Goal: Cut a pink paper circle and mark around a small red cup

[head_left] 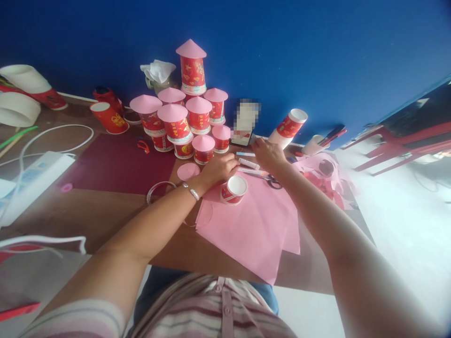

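My left hand (pixel 220 169) rests low over the table with loosely bent fingers, beside a short red paper cup piece (pixel 235 190) with a white top. A white glue stick (pixel 248 163) lies just right of its fingertips. My right hand (pixel 268 154) reaches further back, its fingertips near the lower corner of a propped phone (pixel 244 123) and left of a stack of paper cups (pixel 289 126). I see nothing held in either hand. Scissors (pixel 273 180) lie below my right hand on pink paper sheets (pixel 246 225).
Red cups with pink cone roofs (pixel 172 114) stand in a group at the back, one (pixel 192 68) raised higher. A pink paper disc (pixel 188 172) lies left of my left hand. Pink scraps (pixel 322 171) lie at right, a power strip (pixel 38 180) at left. A blue wall rises behind.
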`<state>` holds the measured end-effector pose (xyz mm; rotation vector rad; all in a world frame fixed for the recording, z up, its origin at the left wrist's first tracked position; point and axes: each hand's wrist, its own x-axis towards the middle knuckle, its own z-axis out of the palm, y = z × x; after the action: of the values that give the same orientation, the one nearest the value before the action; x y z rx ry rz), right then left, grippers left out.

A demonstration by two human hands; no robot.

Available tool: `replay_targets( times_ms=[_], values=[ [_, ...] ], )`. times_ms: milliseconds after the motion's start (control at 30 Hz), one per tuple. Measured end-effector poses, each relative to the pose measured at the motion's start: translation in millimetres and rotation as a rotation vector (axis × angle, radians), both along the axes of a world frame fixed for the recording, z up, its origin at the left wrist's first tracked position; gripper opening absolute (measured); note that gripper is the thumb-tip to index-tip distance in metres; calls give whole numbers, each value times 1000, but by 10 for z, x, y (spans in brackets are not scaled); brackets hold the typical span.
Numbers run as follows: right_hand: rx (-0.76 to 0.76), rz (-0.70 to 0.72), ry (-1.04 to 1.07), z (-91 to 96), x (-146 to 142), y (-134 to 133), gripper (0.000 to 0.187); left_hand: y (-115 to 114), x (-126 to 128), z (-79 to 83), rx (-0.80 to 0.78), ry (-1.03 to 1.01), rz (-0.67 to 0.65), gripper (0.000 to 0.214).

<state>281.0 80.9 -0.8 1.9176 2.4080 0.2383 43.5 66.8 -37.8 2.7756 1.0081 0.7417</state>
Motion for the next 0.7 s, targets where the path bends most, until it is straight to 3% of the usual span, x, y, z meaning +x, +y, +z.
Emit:
replay_targets(
  times_ms=[133, 267, 367, 433, 533, 600, 700],
  values=[
    [-52, -3, -30, -50, 28, -12, 35, -22, 5, 47, -59, 7, 27, 36],
    [0, -1, 1, 22, 66, -52, 29, -37, 10, 71, -112, -32, 45, 31],
    [70, 14, 29, 102, 93, -219, 27, -53, 11, 87, -133, -107, 97, 29],
    [173, 91, 88, 132, 99, -374, 26, -62, 7, 98, -123, -131, 135, 40],
    [183, 181, 177, 136, 99, -570, 20, -59, -1, 100, -111, -70, 116, 44],
    [171, 186, 348, 133, 120, -635, 18, -44, -5, 89, -116, -23, 63, 36],
    [94, 100, 852, 142, 188, -644, 15, -19, -15, 70, -127, -31, 24, 33]
  ],
)
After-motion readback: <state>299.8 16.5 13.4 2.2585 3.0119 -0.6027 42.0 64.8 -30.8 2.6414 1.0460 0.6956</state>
